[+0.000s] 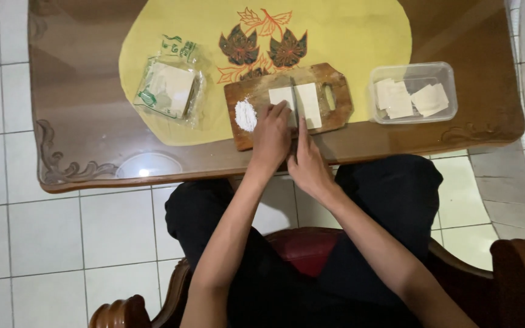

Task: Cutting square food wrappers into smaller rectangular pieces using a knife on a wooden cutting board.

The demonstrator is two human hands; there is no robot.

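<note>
Here the right hand (308, 163) grip is clamped on a knife (294, 104) splitting the dough sheet (299, 102) under the left hand (271, 135).

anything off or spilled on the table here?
Nothing stands out. The white powder pile sits on the cutting board, not spilled. The board lies slightly askew; the knife in the right hand splits the dough sheets.

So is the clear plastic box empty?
No, the clear plastic box on the table's right side holds several pale square sheets.
</note>
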